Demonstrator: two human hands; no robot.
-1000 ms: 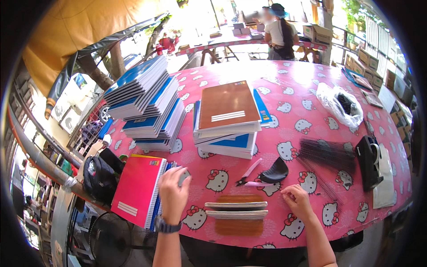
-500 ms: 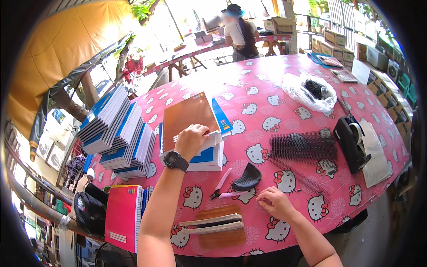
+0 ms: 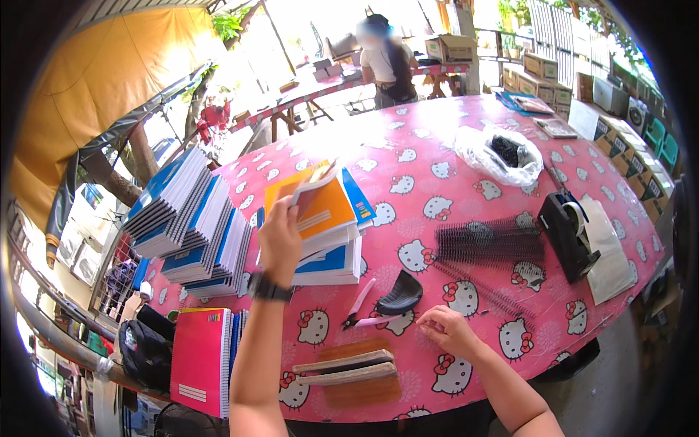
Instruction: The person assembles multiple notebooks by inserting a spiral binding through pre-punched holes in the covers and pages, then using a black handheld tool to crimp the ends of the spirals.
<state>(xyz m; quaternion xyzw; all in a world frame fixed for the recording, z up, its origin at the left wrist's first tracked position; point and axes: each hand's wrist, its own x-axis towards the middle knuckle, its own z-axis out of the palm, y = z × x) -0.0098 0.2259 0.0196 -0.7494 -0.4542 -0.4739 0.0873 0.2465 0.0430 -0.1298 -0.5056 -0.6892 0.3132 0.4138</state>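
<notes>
White bag on the table, mouth open, black stuff inside. Boxes stacked beyond. Table cloth cat-printed, pink. Left hand clamped on a notebook, tilted above an orange notebook. Right hand near pliers; can't tell whether its bent fingers meet. Person behind.

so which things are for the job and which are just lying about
Likely in the job:
tilted notebook, in the left hand
notebook stack beneath
black spiral coils
pink-handled pliers

Probably lying about:
black bag
cardboard boxes
green chairs
</notes>
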